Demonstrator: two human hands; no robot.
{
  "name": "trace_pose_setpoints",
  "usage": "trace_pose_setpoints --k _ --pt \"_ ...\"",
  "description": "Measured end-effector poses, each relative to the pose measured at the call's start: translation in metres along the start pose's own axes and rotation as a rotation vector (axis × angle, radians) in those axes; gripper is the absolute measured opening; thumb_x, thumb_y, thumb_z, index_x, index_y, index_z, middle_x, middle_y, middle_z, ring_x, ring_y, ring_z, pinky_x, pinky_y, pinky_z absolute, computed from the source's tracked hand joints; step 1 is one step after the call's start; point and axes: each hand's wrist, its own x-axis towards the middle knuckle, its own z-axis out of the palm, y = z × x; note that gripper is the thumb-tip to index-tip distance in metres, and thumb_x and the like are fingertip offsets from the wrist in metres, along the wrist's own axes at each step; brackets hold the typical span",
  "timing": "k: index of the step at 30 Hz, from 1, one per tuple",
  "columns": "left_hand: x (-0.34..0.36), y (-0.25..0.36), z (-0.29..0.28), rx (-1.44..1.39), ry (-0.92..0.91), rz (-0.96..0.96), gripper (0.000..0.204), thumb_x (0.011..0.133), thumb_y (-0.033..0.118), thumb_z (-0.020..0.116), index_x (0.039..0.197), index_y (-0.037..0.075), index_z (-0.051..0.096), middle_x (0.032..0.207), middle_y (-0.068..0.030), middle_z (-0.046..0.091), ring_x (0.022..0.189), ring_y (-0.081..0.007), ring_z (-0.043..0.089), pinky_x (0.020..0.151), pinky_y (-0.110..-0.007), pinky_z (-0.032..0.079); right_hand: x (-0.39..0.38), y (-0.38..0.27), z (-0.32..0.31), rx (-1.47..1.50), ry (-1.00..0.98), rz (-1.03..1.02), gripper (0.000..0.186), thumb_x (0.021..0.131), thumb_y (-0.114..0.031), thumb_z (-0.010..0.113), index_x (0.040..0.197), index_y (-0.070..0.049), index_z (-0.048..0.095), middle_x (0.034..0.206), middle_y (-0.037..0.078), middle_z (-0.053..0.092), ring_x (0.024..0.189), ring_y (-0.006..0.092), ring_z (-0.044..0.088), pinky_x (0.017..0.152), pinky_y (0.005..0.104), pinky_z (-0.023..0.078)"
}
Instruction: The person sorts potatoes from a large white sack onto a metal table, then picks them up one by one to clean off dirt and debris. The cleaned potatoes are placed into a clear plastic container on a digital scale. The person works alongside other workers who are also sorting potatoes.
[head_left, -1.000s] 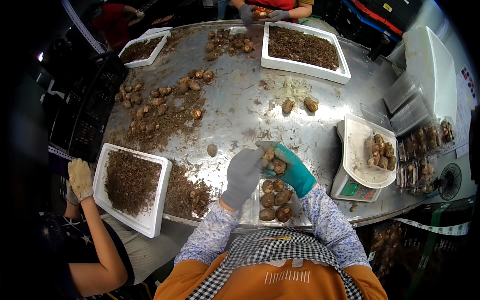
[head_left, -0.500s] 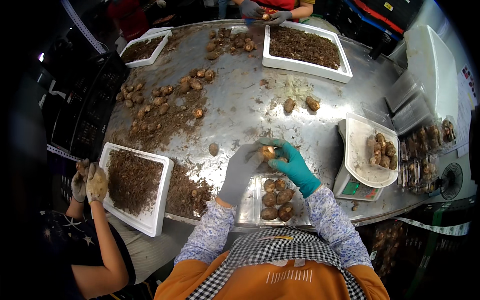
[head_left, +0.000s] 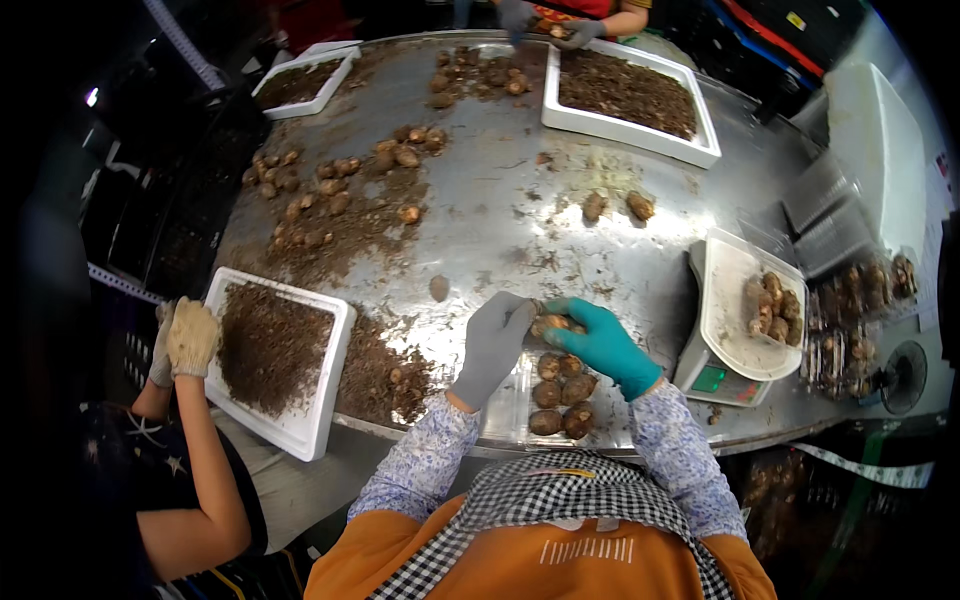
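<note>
Both my hands are brought together in front of me, above a clear plastic tray. My left hand, in a grey glove, has its fingers closed at the left end of a small brown taro. From the other side my right hand, in a teal glove, grips the same taro; its fingers partly hide it. Whether a second tuber sits under those fingers I cannot tell. Several brown taros lie in the tray just below, in two columns.
At right stands a scale with a packed taro tray on it. Two loose taros lie ahead; more taros and soil spread at left. White foam trays hold peelings. A gloved co-worker's hand is at left.
My hands have moved slightly down toward me, and the taro between them has turned to lie more sideways. The whole view has shifted a little. The co-worker's hands at left have moved slightly.
</note>
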Motion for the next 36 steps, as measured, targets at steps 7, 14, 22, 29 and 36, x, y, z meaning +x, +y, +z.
trace_pose_setpoints --k 7,14,22,29,36 --pt "0.037 -0.072 -0.076 0.569 0.435 0.029 0.028 0.088 0.018 0.061 0.109 0.001 0.059 0.096 -0.012 0.06 0.073 -0.0172 0.059 0.062 -0.03 0.049 -0.021 0.015 -0.016 -0.16 -0.253 0.009 0.027 0.089 -0.027 0.063 0.105 -0.006 0.069 0.1 0.009 0.069 0.092 0.0148 0.063 0.08 0.031 0.051" --pt "0.054 -0.05 -0.076 0.174 0.025 -0.194 0.034 0.091 0.021 0.058 0.118 0.001 0.056 0.088 -0.0103 0.059 0.076 -0.0184 0.058 0.064 -0.032 0.05 0.016 0.021 -0.005 0.238 0.094 0.105 0.024 0.093 -0.017 0.057 0.11 -0.002 0.065 0.096 0.006 0.067 0.084 0.0122 0.062 0.074 0.0264 0.051" --pt "0.036 -0.006 0.007 -0.99 -0.156 -0.529 0.028 0.097 0.021 0.048 0.116 0.001 0.055 0.087 -0.008 0.06 0.072 -0.0174 0.06 0.06 -0.028 0.052 0.012 0.014 0.014 0.083 0.278 -0.087 0.035 0.09 -0.024 0.064 0.119 -0.005 0.061 0.104 0.005 0.065 0.084 0.0123 0.061 0.075 0.0289 0.052" --pt "0.031 -0.009 0.062 -0.318 -0.122 -0.079 0.02 0.095 0.023 0.055 0.093 0.003 0.057 0.072 -0.0017 0.056 0.058 -0.0086 0.053 0.05 -0.023 0.043 0.008 0.04 0.001 -0.721 0.493 -0.373 0.059 0.079 -0.022 0.069 0.129 -0.002 0.046 0.093 0.016 0.06 0.08 0.0321 0.061 0.067 0.0408 0.05" --pt "0.06 0.004 0.041 0.077 -0.05 0.104 0.029 0.094 0.024 0.053 0.114 0.002 0.056 0.102 -0.0159 0.063 0.093 -0.0226 0.061 0.078 -0.034 0.05 -0.068 0.026 -0.09 -0.614 1.049 -0.271 0.04 0.085 -0.02 0.065 0.123 -0.014 0.056 0.085 0.004 0.063 0.072 0.018 0.063 0.062 0.0305 0.053"
